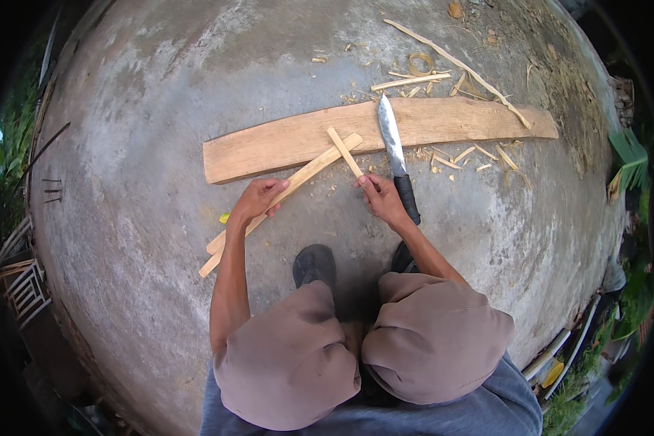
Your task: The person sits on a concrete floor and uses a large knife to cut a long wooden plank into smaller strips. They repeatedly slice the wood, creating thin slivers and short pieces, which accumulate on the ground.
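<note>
I squat on a concrete floor in front of a long wooden plank (283, 142). My left hand (258, 200) grips long bamboo strips (312, 168) that slant from the floor at lower left up onto the plank. My right hand (381, 198) pinches the near end of a short bamboo stick (344, 150), which lies crossed over the long strips on the plank. A big knife (391, 134) with a black handle rests across the plank just right of my right hand, untouched.
Bamboo shavings and short offcuts (450, 156) litter the floor around the plank's right half. A long thin strip (458, 65) and a coiled shaving lie beyond it. Plants edge the right side; a wooden frame (22, 291) sits at far left.
</note>
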{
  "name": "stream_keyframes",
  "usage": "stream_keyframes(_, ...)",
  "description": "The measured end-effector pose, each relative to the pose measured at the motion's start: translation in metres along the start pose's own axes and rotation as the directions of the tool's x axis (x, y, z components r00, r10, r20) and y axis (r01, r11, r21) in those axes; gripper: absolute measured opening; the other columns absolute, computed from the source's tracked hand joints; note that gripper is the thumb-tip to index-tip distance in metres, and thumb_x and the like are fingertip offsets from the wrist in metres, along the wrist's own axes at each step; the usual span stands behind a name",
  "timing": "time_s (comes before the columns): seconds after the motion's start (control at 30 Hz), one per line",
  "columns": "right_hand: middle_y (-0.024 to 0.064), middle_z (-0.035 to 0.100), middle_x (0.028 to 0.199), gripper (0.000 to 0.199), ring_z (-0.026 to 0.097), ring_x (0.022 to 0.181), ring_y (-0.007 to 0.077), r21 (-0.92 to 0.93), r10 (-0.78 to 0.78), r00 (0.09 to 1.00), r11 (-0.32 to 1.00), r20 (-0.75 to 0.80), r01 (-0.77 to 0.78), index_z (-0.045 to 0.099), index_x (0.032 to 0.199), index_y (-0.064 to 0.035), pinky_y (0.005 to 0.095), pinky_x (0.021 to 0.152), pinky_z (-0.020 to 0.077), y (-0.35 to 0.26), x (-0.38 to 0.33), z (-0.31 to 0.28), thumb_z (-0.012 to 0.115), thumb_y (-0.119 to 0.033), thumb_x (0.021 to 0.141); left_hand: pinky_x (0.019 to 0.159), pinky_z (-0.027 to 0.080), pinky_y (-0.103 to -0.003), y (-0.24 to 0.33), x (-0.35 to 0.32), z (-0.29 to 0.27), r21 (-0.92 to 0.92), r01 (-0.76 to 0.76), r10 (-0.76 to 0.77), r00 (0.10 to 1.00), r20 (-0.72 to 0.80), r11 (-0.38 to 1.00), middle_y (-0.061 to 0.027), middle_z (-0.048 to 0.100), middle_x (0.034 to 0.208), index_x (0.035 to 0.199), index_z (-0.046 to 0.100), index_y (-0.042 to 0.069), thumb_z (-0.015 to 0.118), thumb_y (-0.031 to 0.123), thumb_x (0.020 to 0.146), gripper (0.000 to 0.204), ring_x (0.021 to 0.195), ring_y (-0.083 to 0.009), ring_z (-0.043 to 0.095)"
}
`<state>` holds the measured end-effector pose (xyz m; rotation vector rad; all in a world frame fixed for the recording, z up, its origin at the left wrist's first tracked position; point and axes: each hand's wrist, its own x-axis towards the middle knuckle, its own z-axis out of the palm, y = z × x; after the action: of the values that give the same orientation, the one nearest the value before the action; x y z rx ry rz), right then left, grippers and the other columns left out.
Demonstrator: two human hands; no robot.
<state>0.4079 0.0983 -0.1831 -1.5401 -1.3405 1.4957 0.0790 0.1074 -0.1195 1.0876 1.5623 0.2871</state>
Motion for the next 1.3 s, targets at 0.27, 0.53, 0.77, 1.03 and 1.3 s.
stream_keyframes(0.27,-0.0031,0.052,0.067,0.037,0.046,0.061,0.0065,0.128,0.192,0.977,0.971,0.096,-0.203,0.074,0.101,-0.0062,0.0262,0.055,0.0364,-0.011,-0.003,0.005,0.059,-0.04,0.108,0.086,0.049,-0.049,0.016,0.033,0.06,0.183,-0.171,0.224,0.917,-0.329,0.968,-0.0169,0.071,0.081,0.091,0.071,0.0,0.065,0.06,0.097,0.061,0.087,-0.0354,0.068)
stream_keyframes(0.53,-0.0039,0.049,0.067,0.037,0.045,0.063,0.0068,0.073,0.163,0.979,0.982,0.122,-0.173,0.071,0.101,-0.0059,0.0259,0.057,0.036,-0.004,-0.014,0.006,0.057,-0.039,0.109,0.092,0.032,-0.047,0.02,0.025,0.096,0.323,-0.078,0.265,0.764,-0.588,0.943,-0.0169,0.073,0.081,0.086,0.073,0.005,0.07,0.065,0.091,0.06,0.081,-0.0349,0.065)
stream_keyframes(0.77,-0.0034,0.049,0.069,0.036,0.043,0.054,0.0059,0.159,0.178,0.963,0.964,0.202,-0.212,0.067,0.107,-0.0068,0.0242,0.048,0.0365,-0.004,-0.028,0.019,0.054,-0.04,0.111,0.1,0.029,-0.051,0.012,0.015,0.095,0.236,-0.062,0.187,0.81,-0.556,0.97,-0.0126,0.072,0.078,0.086,0.074,0.007,0.066,0.077,0.086,0.071,0.087,-0.0324,0.066)
stream_keyframes(1.03,0.0033,0.065,0.085,0.033,0.055,0.061,0.0089,0.231,0.102,0.974,0.961,0.202,-0.149,0.062,0.121,-0.0045,0.0257,0.056,0.045,-0.014,-0.029,0.02,0.051,-0.034,0.112,0.104,0.027,-0.054,0.048,0.004,0.096,0.28,0.058,0.075,0.894,-0.441,0.958,-0.0139,0.073,0.079,0.094,0.076,0.006,0.065,0.09,0.073,0.088,0.094,-0.0353,0.069)
stream_keyframes(1.3,0.0088,0.069,0.111,0.038,0.065,0.077,0.0158,0.435,0.157,0.951,0.861,0.266,-0.264,0.05,0.14,-0.0095,0.0343,0.07,0.0556,-0.037,-0.032,0.018,0.053,-0.034,0.111,0.093,0.031,-0.048,0.041,0.008,0.11,0.428,-0.009,0.23,0.854,-0.467,0.904,-0.0176,0.074,0.078,0.089,0.078,0.006,0.065,0.095,0.065,0.094,0.085,-0.0332,0.069)
